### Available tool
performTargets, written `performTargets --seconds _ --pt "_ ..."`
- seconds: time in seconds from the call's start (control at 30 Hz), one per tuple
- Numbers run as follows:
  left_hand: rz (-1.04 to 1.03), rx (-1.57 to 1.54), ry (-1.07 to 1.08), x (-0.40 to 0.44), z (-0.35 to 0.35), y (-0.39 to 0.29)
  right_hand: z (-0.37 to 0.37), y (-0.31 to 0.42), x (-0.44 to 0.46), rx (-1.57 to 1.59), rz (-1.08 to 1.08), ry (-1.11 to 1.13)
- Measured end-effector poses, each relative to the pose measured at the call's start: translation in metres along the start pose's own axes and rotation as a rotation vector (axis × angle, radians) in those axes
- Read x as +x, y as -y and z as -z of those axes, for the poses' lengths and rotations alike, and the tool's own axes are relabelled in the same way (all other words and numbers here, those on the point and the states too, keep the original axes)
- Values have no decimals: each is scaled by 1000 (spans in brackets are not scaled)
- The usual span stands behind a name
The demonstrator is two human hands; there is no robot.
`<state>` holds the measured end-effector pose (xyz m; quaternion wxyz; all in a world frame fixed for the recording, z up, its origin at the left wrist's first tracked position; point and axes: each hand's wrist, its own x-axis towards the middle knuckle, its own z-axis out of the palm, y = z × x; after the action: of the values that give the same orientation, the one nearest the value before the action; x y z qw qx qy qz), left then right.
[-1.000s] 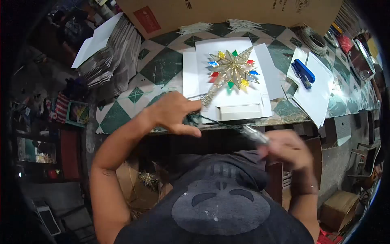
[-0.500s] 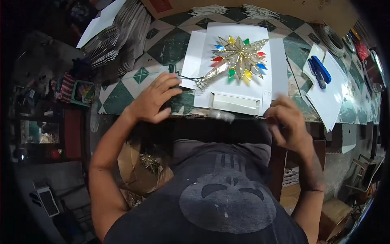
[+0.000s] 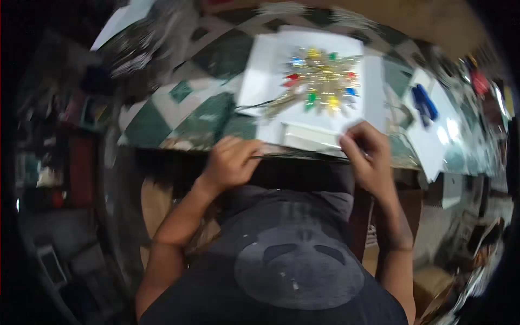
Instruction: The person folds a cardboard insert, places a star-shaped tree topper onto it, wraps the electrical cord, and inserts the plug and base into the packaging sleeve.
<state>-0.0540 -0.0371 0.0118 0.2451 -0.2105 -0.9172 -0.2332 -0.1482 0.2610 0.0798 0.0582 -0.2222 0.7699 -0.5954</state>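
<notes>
My left hand (image 3: 232,161) is closed at the table's front edge, its fingers pinched on a thin dark cord (image 3: 306,154). The cord stretches across towards my right hand (image 3: 369,154), whose thumb and forefinger are pinched on the other side. Blur hides the cord's ends. Beyond the hands, a gold star lantern (image 3: 325,81) with red, blue, green and yellow tips lies on white sheets (image 3: 249,81). A dark wire (image 3: 254,105) comes out of its lower left tail. Between the hands and the star sits a long, narrow white box (image 3: 310,136).
A blue stapler (image 3: 424,103) rests on white paper (image 3: 433,146) at the right. Bundles of thin white sticks (image 3: 281,9) lie at the back of the green-and-white tiled table (image 3: 151,123). Stacked sheets (image 3: 135,51) stand at the far left, and a cardboard box (image 3: 157,200) is below.
My left hand has come down and right from the tiles and closed on the cord. My right hand has shifted slightly left. The view has tilted a little and blurred.
</notes>
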Motion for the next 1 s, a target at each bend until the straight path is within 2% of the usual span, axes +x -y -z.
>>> performTargets --seconds 0.03,0.13,0.2,0.3,0.37,0.4,0.43,0.47,0.53,0.57,0.63,0.7,0.83,0.97,1.0 --pt "126 -6 72 1 10 -4 2 -17 15 -144 114 8" --pt "204 -50 100 14 29 -9 13 -34 37 -385 158 -15" --pt "145 39 85 29 49 -15 29 -35 34 -452 321 -113" --pt "74 9 114 54 77 -21 105 -35 31 -517 201 -210" --pt "-32 -95 141 92 80 -34 176 -45 42 -486 91 -449" --pt "-43 -97 133 115 74 -42 216 -56 54 -570 -40 -560" --pt "-116 -182 218 143 64 -51 255 -72 71 -664 13 -566" --pt "-194 -265 305 175 52 -58 285 -91 90 -755 67 -577" --pt "-378 -416 374 242 -9 -58 315 -122 124 -747 -6 -455" --pt "-388 -431 433 275 -48 -57 319 -137 134 -742 3 -468" --pt "-444 -432 517 335 -128 -53 322 -164 157 -783 -4 -271" --pt "-542 -376 485 375 -215 -35 327 -172 169 -811 23 -261" --pt "-454 -336 579 410 -276 -45 323 -192 177 -911 68 -183" --pt "-552 -318 339 410 -314 -38 329 -184 180 -838 -40 -130" --pt "-549 -316 342 411 -313 -40 332 -186 183 -833 -39 -127"
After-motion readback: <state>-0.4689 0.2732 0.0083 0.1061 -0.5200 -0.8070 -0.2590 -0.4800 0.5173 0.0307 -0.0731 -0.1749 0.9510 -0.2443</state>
